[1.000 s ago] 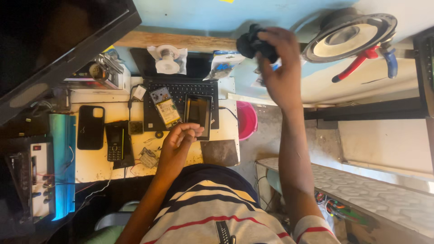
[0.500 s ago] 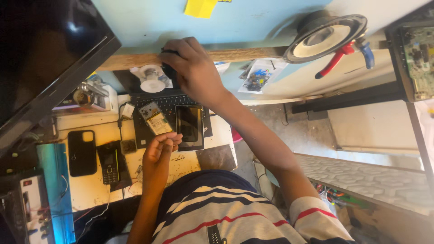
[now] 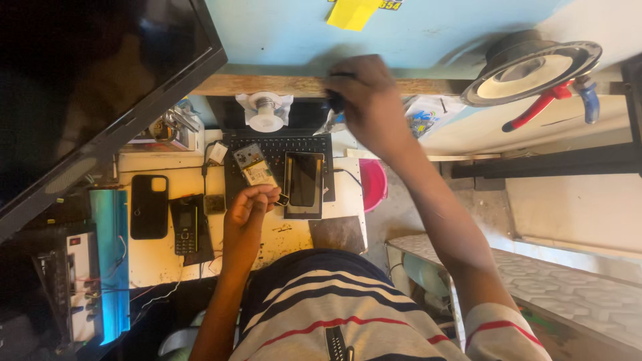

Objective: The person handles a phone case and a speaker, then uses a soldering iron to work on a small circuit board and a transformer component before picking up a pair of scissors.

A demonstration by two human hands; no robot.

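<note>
Left hand (image 3: 246,212): over desk front-middle, fingers curled narrow, pinching small dark chip-like part (image 3: 283,199) at fingertips; just beside tablet's left edge.
Right hand (image 3: 364,100): stretched to wooden shelf edge (image 3: 267,85) at desk back, fingers closed round a dark object (image 3: 336,101), mostly hidden, kind cannot tell.
Circuit board (image 3: 252,163): greenish, lying tilted on laptop keyboard, just above left hand, apart from it.
Laptop (image 3: 277,147): black, back-middle of desk, under board and tablet.
Tablet (image 3: 304,184): dark screen up, upright, on laptop's right part, overhanging its front edge.
Black phone (image 3: 148,206): face down, left part of desk (image 3: 167,254).
Keypad phone (image 3: 185,224): beside black phone, to its right.
Tape roll (image 3: 265,111): white, behind laptop, under shelf.
Speaker cone (image 3: 531,63): right back, on shelf; red-handled pliers (image 3: 545,105) just below it.
Monitor (image 3: 87,87): big, dark, left back corner, tilted.
Pink bowl (image 3: 373,184): off desk's right edge, lower down.
</note>
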